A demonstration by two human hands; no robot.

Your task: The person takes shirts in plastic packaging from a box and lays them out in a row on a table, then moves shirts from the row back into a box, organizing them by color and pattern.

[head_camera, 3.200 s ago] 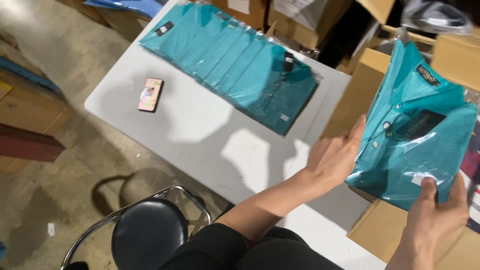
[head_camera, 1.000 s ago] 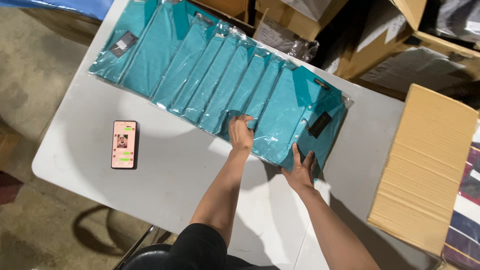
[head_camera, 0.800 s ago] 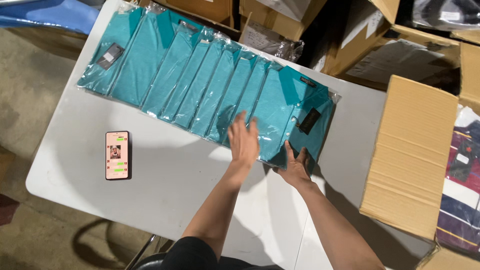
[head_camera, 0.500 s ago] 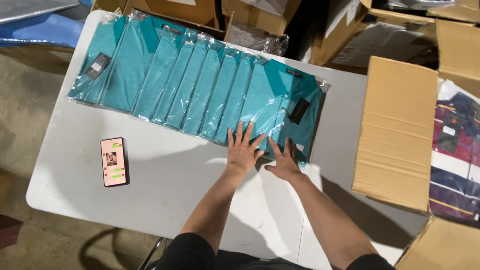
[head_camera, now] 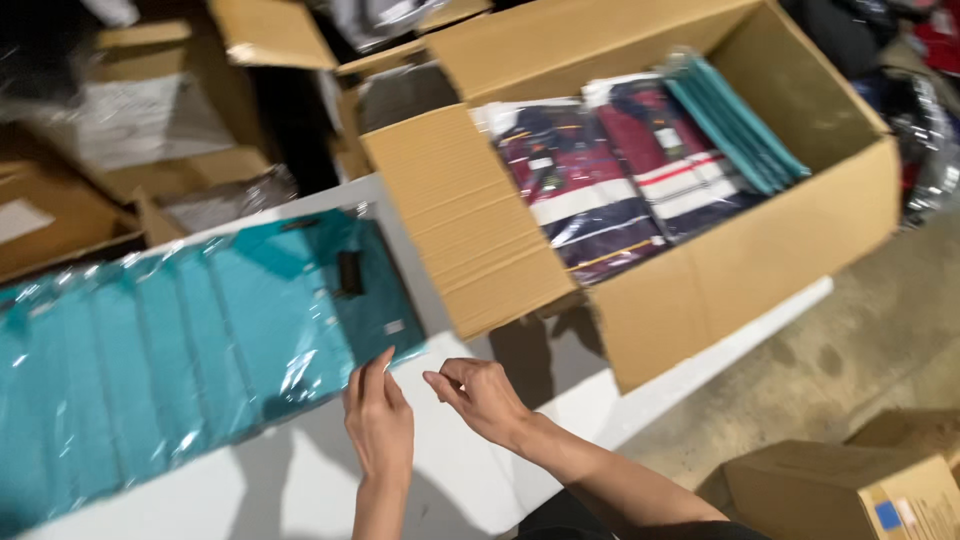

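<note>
The person's left hand (head_camera: 379, 425) is held up on edge over the white worktop (head_camera: 470, 480). Its fingers (head_camera: 368, 378) are straight and close together, and they hold nothing. The tips sit right at the near edge of the last teal shirt in its clear bag (head_camera: 320, 300). I cannot tell if they touch the plastic or just stay above it.

The right hand (head_camera: 485, 400) is just beside the left one, a little more to the right. Its fingers are bent in loosely, with the thumb and first finger near each other, but nothing is between them. It hangs over a bare part of the worktop and is apart from the shirt.

That bagged shirt lies flat on the worktop. It is the end one of a row of teal shirts (head_camera: 130, 370), all in shiny bags, each lying partly over the next one. The row runs off the left side of the view.

To the right of the shirts stands a big open cardboard box (head_camera: 760, 260) on the worktop. One flap (head_camera: 470, 220) folds down toward the shirts. Inside are dark blue and dark red striped shirts in bags (head_camera: 610, 170), and some thin teal bags (head_camera: 735, 120) stand on edge at the far side.

Down on the grey floor (head_camera: 880, 340), at the lower right, is a smaller closed cardboard box (head_camera: 850, 495). More boxes and plastic bags are piled behind the worktop (head_camera: 120, 130).
</note>
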